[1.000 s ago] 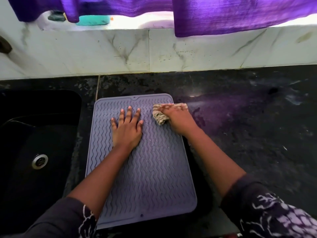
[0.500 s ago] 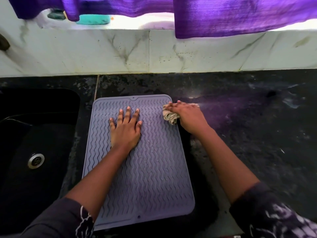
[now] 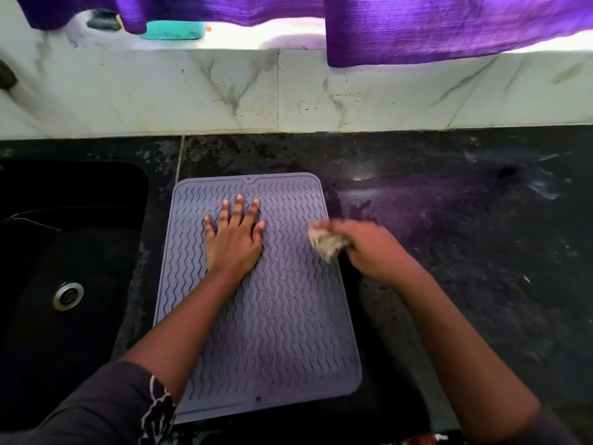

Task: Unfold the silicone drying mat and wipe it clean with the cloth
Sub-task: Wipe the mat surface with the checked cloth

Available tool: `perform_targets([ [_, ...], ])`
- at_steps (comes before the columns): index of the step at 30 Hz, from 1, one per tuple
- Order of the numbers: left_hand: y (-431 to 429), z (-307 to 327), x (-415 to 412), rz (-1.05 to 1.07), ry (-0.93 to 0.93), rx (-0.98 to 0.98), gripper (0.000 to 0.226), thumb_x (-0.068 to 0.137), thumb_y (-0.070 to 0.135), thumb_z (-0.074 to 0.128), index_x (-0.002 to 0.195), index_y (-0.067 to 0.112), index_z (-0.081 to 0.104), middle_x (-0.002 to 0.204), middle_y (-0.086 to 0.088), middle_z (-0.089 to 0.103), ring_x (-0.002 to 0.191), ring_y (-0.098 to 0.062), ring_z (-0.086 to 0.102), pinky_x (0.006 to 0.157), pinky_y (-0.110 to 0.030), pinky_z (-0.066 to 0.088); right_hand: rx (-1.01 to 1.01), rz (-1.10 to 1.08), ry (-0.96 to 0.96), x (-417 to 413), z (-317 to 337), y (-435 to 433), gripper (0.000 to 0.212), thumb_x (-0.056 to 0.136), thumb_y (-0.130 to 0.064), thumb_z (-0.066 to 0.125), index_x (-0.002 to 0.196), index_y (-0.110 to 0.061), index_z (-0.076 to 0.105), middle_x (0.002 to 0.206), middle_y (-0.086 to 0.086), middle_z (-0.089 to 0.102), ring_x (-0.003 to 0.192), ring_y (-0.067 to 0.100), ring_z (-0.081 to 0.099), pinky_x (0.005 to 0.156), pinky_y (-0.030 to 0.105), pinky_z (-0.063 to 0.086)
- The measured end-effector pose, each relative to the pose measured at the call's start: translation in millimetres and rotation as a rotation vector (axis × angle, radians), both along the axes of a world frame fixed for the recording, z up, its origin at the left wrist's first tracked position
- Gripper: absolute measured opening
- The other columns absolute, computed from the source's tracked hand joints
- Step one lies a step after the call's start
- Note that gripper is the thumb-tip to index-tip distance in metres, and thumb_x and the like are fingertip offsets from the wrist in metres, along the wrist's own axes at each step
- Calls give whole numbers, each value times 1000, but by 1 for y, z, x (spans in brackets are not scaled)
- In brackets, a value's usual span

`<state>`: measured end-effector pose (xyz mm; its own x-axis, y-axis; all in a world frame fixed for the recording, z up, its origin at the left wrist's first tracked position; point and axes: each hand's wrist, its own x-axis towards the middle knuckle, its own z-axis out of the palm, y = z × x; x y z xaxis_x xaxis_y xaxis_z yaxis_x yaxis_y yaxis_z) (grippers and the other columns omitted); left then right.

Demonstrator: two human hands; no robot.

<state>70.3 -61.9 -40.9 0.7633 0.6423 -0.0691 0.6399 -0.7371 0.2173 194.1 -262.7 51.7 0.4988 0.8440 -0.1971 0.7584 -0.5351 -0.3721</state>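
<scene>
Silicone drying mat [image 3: 282,316]: grey-lilac, wavy ribbed surface, fully unfolded and lying flat on the black counter [image 3: 465,252]. Its long edges run away from you; pale specks dot the ribs between your two hands.

Left hand [image 3: 234,239]: yours, released, palm down, fingers spread and pressed flat on the far half of the mat. It grasps nothing.

Right hand [image 3: 369,248]: yours, clenched around the cloth, sitting at the mat's right edge, partly over the counter. It is motion-blurred.

Cloth [image 3: 325,244]: beige, bunched into a wad, protruding from the left side of your right hand and touching the mat's right edge, level with your left hand's knuckles.

Sink [image 3: 64,252]: black basin, well to the left of your left hand, just beside the mat's left edge; a metal drain [image 3: 68,295] sits in its floor.

Marble backsplash [image 3: 288,91]: pale, veined, beyond both hands.

Purple curtain [image 3: 433,27]: hangs above the backsplash, past your right hand.

Teal object [image 3: 173,30]: on the sill beyond your left hand; too blurred to identify.

Sleeves: dark with a white pattern, visible at your left forearm [image 3: 128,406].
</scene>
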Motion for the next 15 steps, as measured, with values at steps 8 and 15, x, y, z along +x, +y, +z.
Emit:
perform_targets([
  [8,1,-1,0,0,-7,-5,53,99,47,15,150,36,7,161,4,0,148,-21,-5,115,-52,-4,-58,32,-135,-11,-43,55,69,85,6,42,141,-32,31,151,0,31,138,19,28,115,49,10],
  [15,2,-2,0,3,-7,-1,53,99,47,16,150,36,7,161,4,1,148,-21,-4,115,-52,-3,-134,202,-27,-31,-10,8,63,81,3,44,133,-32,45,138,-2,50,119,22,51,100,38,41],
])
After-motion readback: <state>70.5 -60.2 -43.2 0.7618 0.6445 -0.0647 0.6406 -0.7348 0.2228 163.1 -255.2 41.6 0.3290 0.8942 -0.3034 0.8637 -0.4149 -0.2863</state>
